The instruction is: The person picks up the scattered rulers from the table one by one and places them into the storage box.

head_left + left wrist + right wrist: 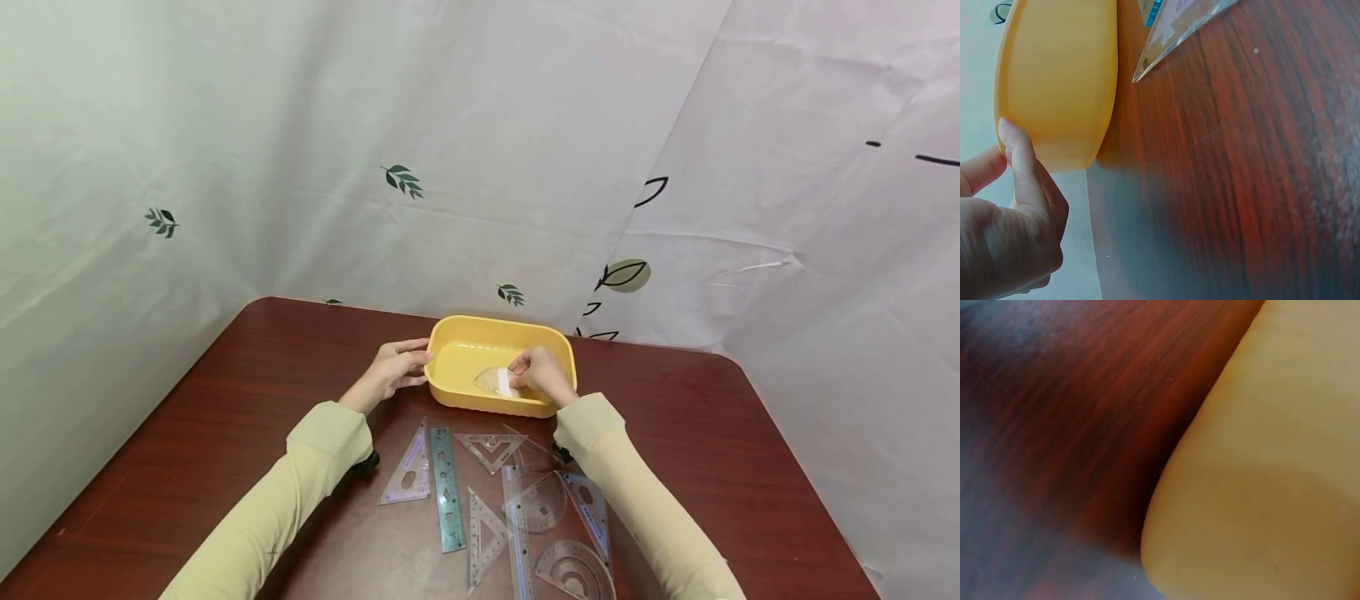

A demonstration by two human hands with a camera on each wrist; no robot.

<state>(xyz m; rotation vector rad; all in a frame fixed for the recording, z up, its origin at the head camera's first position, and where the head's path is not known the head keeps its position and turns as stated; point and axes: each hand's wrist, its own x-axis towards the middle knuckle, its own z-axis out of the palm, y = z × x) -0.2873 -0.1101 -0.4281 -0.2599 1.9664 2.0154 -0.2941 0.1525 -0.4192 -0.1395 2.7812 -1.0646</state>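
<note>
A yellow plastic tub (465, 402) stands at the back of the table. My left hand (392, 367) pinches its left rim between thumb and fingers; the left wrist view shows this hand (1016, 219) at the tub's edge (1060, 87). Inside the tub, my right hand (542, 373) pinches a clear rounded piece with a white strip (495, 381), low over the tub's floor. The exact kind of this piece is too small to tell. Only the tub's outer wall (1260, 487) and the table appear in the right wrist view; the right hand is hidden there.
On the brown table (697, 450), before the tub, lie a purple-marked set square (411, 468), a teal ruler (447, 492), clear set squares (486, 537), a long clear ruler (517, 533), a protractor (576, 571) and a blue-marked set square (591, 508). A patterned curtain (480, 250) hangs behind.
</note>
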